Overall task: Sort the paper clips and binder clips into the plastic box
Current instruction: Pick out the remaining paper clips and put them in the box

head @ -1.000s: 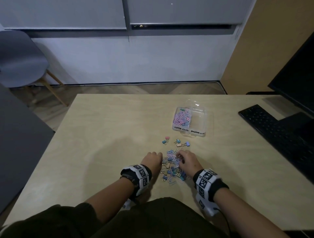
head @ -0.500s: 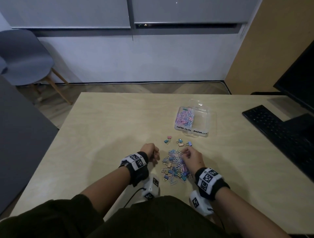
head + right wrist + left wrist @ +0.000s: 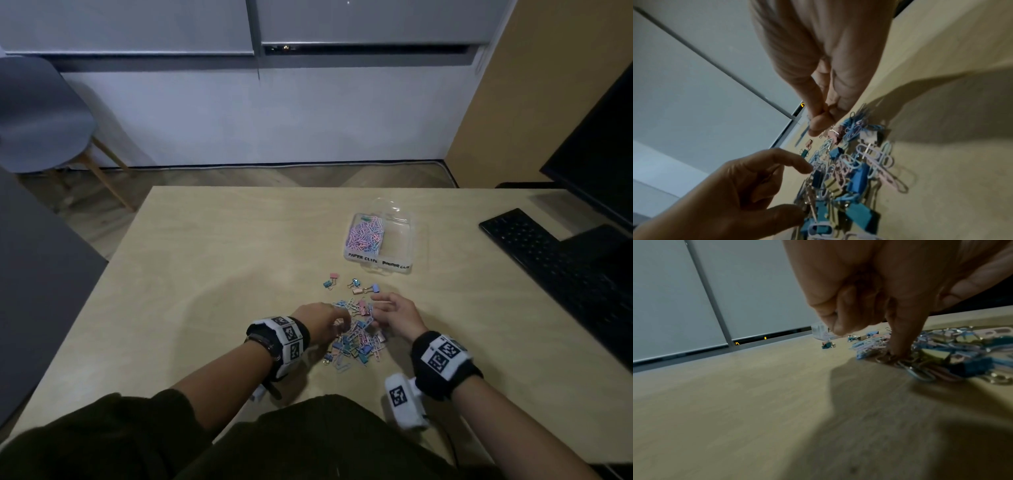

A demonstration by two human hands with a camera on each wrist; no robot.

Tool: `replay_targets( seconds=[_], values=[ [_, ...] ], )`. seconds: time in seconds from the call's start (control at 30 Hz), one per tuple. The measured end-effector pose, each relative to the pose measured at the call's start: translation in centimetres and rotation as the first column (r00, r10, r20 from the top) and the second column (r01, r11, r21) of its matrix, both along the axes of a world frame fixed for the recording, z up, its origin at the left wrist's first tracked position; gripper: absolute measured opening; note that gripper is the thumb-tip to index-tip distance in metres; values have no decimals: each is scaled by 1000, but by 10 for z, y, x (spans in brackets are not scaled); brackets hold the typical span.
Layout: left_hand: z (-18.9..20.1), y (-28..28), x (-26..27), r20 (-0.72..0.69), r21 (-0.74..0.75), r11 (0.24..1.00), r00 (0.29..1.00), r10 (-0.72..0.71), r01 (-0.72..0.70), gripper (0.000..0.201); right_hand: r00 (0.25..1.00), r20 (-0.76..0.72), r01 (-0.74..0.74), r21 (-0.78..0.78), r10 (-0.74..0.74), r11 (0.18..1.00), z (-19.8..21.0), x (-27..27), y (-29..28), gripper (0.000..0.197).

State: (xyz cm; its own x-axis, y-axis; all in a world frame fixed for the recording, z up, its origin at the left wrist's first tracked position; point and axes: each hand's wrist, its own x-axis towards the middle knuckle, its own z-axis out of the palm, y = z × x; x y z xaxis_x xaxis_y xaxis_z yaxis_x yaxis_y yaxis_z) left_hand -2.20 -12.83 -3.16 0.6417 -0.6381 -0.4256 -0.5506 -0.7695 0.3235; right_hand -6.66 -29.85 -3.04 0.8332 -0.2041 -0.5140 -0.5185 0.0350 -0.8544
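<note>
A mixed pile of pastel paper clips and binder clips (image 3: 356,339) lies on the table near its front edge. My left hand (image 3: 342,323) is at the pile's left side; one finger (image 3: 900,344) presses down into the clips while the thumb stays apart. My right hand (image 3: 375,310) is at the pile's far right, and its thumb and fingertips (image 3: 822,123) meet on the wire handle of a pink binder clip (image 3: 835,135). The clear plastic box (image 3: 407,240) stands farther back, its left compartment full of paper clips (image 3: 364,234). Several loose binder clips (image 3: 356,286) lie between pile and box.
A black keyboard (image 3: 555,260) lies on the table's right side, below a dark monitor (image 3: 599,154). A grey chair (image 3: 37,116) stands on the floor at far left. Bare wooden tabletop (image 3: 212,274) stretches to the left of the pile.
My left hand has come back rightward into the pile after lifting off to its left. My right hand has shifted toward the pile's far right, onto the pink clip.
</note>
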Motion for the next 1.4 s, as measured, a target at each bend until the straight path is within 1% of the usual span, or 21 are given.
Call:
replay_targets(
  seconds=[0.07,0.17,0.23,0.33,0.43,0.5,0.53,0.57,0.6,0.63,0.7,0.73,0.8,0.87,0.93,1.0,1.07,1.13,1.2,1.3,1.4],
  values=[
    [1,0,0,7,27,999,999,-46,46,28,1000,-19,19,91,-17,996,-2,2,0,31],
    [1,2,2,15,71,995,997,-77,75,32,997,-50,63,280,-51,958,-4,5,1,26],
    [1,4,3,13,70,996,998,-60,59,33,997,-67,62,341,-41,938,-4,6,0,27],
    [-3,7,3,-7,36,999,999,33,-33,38,996,-72,75,418,-50,905,-3,7,0,32],
    [-7,8,5,0,39,998,998,56,-56,37,992,-106,112,421,-74,900,-2,10,2,30],
    [-9,7,5,9,41,997,998,67,-68,34,991,-122,91,358,-50,929,-2,12,4,38],
    [-10,7,5,12,37,996,997,77,-77,33,993,-120,52,301,-16,952,-1,14,5,37],
    [-10,7,6,15,29,996,996,84,-84,32,993,-114,-5,211,30,978,1,14,7,33],
    [-10,7,6,14,17,995,996,94,-94,32,991,-107,-74,77,82,994,2,14,9,28],
    [-10,8,7,7,-1,994,994,111,-111,31,986,-105,-142,-84,133,986,2,13,11,24],
    [-9,11,12,-1,-43,985,986,168,-168,30,969,-91,-247,-374,230,894,-1,11,15,26],
    [-8,13,16,-3,-70,976,978,207,-207,30,959,-89,-280,-464,270,840,-5,9,16,28],
    [-5,16,23,-42,-126,938,946,321,-324,31,941,-89,-318,-568,327,759,-12,6,17,24],
    [-3,18,30,-65,-155,899,912,405,-410,31,930,-105,-340,-606,352,719,-19,5,16,15],
    [-2,17,35,-46,-159,890,904,426,-427,32,927,-107,-346,-616,360,708,-24,6,17,19],
    [-1,16,36,-32,-157,897,910,413,-413,34,927,-99,-341,-625,363,702,-26,8,18,25],
    [1,13,31,-56,-141,922,933,356,-361,33,932,-94,-329,-627,351,706,-29,11,19,24],
    [2,9,23,-71,-94,963,967,246,-252,30,938,-96,-316,-634,334,706,-31,12,18,18],
    [2,6,16,-60,-46,988,988,145,-148,29,938,-93,-313,-641,333,701,-33,13,19,19],
    [1,1,11,-35,-2,996,995,91,-91,29,936,-101,-318,-648,336,692,-30,14,21,16],
    [1,0,9,-4,13,997,997,74,-74,28,938,-104,-317,-641,330,699,-29,14,21,23]
  ],
)
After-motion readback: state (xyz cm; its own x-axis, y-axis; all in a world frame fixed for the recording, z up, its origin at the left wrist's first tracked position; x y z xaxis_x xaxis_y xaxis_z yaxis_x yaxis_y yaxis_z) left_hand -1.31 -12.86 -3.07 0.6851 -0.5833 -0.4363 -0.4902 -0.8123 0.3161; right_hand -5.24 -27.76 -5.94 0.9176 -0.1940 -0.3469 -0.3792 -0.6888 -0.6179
